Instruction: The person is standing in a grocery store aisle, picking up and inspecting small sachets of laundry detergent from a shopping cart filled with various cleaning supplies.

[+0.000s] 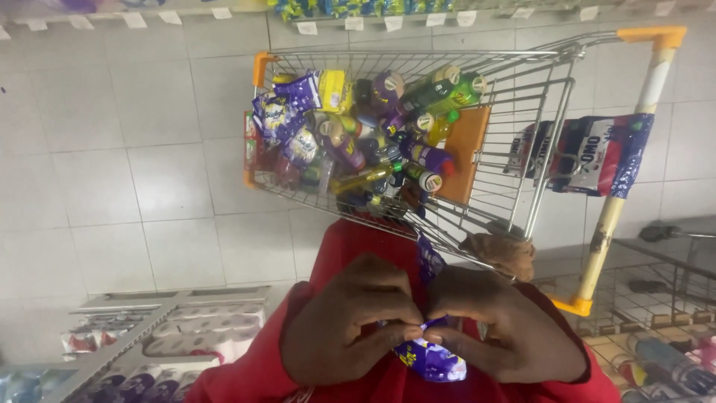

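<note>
Item: purple sachet, soft plastic, printed in white and yellow. Position: held close against the red shirt, low in the view, between both hands and just below the near edge of the trolley.

Handling note: the top edge of a thin pouch like this is judged best pinched close together by both hands, so that any pull stays short and the contents are not spilled; a firm hold near the seam is advised, with the body of the pouch left hanging free.

Left hand: curled nearly closed, thumb and forefinger pinched on the upper edge of the sachet.

Right hand: likewise curled, fingertips met on the same edge from the other side; a purple strip is seen rising above the knuckles.

Surroundings: trolley loaded with bottles and more purple packets; brown cloth lying on its rim.
</note>
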